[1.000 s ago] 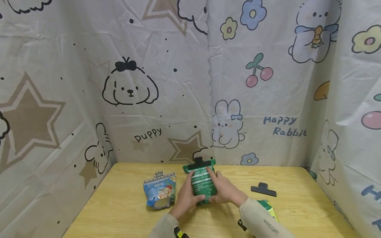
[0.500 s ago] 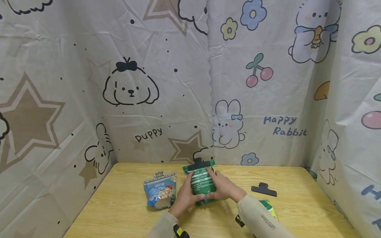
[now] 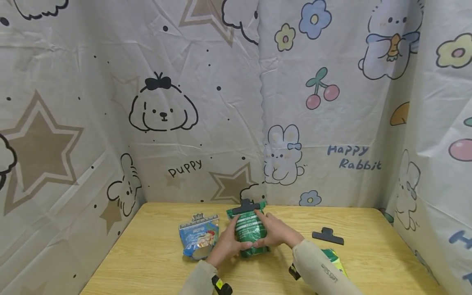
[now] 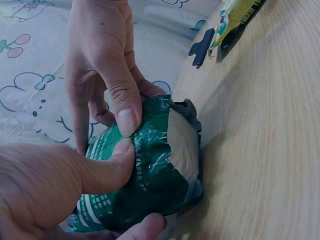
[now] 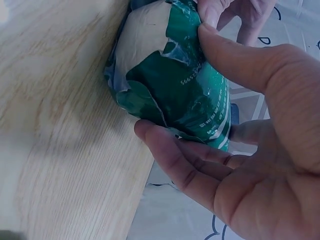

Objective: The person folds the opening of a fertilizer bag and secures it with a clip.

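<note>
Between my two hands is a green bag (image 3: 250, 231) with white lettering, a black bag clip (image 3: 246, 207) clamped across its top edge. My left hand (image 3: 228, 244) grips its left side and my right hand (image 3: 274, 231) its right side. Both thumbs press on the printed face, their tips almost meeting in the left wrist view, where the bag's pale bottom (image 4: 182, 142) also shows. In the right wrist view, the fingers (image 5: 170, 155) of my right hand curl round the bag's side, close above the table. The clip is mostly hidden in both wrist views.
Left of my hands lies a blue bag (image 3: 198, 239) with a piano-key-patterned clip (image 3: 199, 221) on its top. A loose black clip (image 3: 327, 236) lies right on the wooden table (image 3: 140, 254). Partly behind my right sleeve is a yellow-green bag (image 3: 334, 260). Printed curtains (image 3: 236, 102) enclose the back and sides.
The green bag's top has come down slightly and its body has shifted a little toward me. My thumbs have moved closer together on it. Both hands have kept their hold.
</note>
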### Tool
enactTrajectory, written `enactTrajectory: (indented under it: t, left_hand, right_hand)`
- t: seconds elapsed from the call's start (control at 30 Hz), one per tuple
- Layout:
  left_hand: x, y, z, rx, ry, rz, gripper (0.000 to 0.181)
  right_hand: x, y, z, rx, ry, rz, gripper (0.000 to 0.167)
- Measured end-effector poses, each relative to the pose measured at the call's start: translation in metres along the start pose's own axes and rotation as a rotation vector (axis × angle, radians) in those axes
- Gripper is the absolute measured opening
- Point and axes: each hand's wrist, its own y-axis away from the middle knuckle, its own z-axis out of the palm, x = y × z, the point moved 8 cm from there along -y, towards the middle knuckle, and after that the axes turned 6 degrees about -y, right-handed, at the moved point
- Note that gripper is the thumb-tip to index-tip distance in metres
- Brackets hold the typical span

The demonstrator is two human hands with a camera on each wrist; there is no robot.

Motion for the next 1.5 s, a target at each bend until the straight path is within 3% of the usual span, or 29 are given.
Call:
enactTrajectory:
  t: [0.4, 0.73, 0.9, 1.23, 1.5]
  left_hand:
    - [-0.003, -0.003, -0.002, -0.025, -0.019, -0.050, 0.101]
    - [-0.007, -0.006, -0.001, -0.082, 0.000, -0.087, 0.099]
    - [-0.010, -0.007, 0.002, -0.130, 0.042, -0.103, 0.100]
    - [-0.013, -0.013, 0.001, -0.151, 0.094, -0.122, 0.097]
    - [-0.016, -0.018, 0.004, -0.159, 0.109, -0.140, 0.094]
  right_hand:
    - [0.005, -0.005, 0.004, -0.044, -0.016, 0.043, 0.108]
    - [0.012, -0.011, 0.007, -0.094, -0.043, 0.073, 0.105]
    - [0.014, -0.014, 0.009, -0.127, -0.095, 0.081, 0.104]
    - [0.026, -0.019, 0.016, -0.195, -0.358, 0.166, 0.098]
    - [0.034, -0.022, 0.019, -0.232, -0.381, 0.195, 0.094]
